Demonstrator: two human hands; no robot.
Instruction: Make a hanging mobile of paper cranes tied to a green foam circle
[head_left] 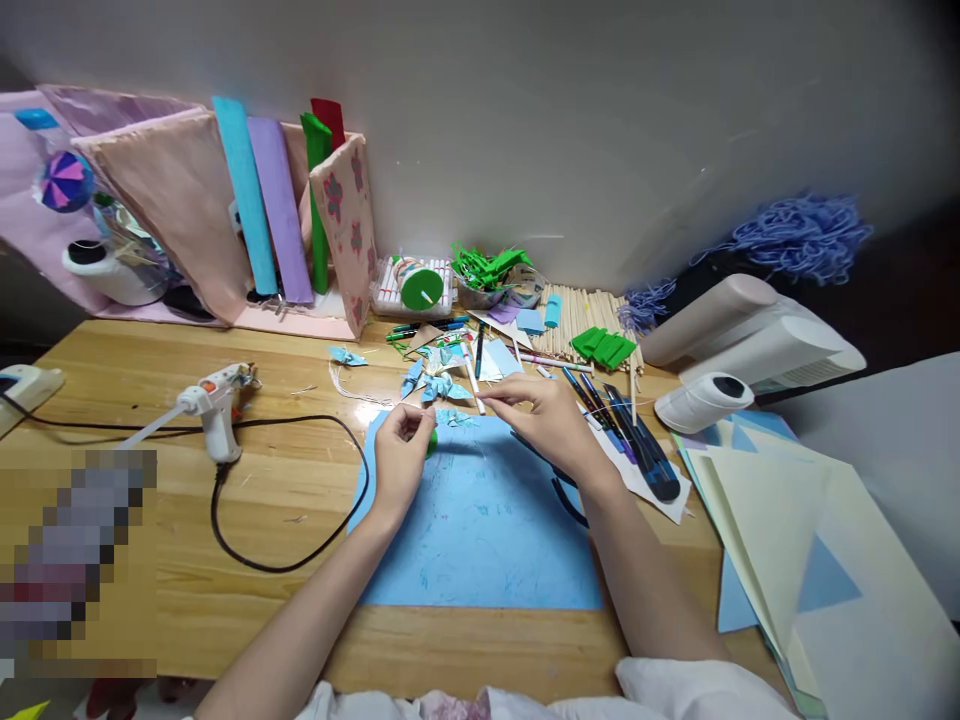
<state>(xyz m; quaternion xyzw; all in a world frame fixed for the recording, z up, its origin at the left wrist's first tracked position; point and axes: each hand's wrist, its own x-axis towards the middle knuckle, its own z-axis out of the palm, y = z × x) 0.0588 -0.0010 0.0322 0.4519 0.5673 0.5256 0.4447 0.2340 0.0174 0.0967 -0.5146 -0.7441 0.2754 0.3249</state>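
Head view, curled fingers (405, 411), green piece (432, 442), flat sheet (480, 545)

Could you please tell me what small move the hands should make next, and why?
I would probably ease the right hand toward the left hand, above the blue sheet. The two hands stand apart with their fingers drawn in, and a small green piece shows beside the left hand, partly hidden by it. Whether the right hand holds anything is too small to tell.
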